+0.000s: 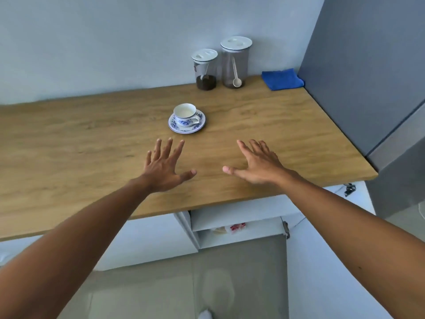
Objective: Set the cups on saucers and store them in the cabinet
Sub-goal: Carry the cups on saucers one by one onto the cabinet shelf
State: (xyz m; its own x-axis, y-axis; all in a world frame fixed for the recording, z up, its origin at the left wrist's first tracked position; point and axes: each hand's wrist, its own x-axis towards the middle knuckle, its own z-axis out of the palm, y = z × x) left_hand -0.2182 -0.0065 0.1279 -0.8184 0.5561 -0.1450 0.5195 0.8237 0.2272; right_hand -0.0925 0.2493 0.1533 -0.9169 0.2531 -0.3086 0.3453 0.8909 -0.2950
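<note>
On the wooden counter (264,125), beyond both hands, the cup (184,112) sits on its saucer (186,127). Left hand (163,168) and right hand (257,165) hover empty, fingers spread. Lifting by the saucer alone could let the cup slide off.

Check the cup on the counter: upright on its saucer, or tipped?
Upright. The cup sits centred on the saucer, its open mouth facing up and its handle out to the side. Neither hand touches it.

Two lidded jars (220,65) side by side at wall on wooden counter (69,139). Blue cloth (282,79) folded near right corner.
</note>
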